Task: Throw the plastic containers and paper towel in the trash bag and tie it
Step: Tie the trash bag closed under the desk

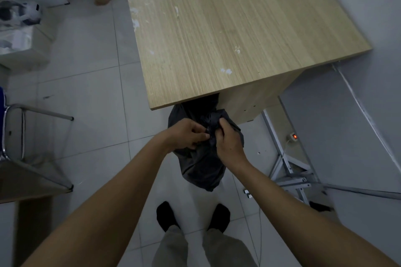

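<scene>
Left hand, right hand, each grip pinching gathered trash bag top

Light wood-grain desk, white smears on its top, fills upper centre. Grey tiled floor left and below. Grey wall upper right. Chrome chair frame mid left. Dim, even light.

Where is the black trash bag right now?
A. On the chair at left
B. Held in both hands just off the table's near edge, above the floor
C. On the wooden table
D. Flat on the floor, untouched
B: the left hand and right hand both grip the gathered top of the bag, in front of the table.
</scene>
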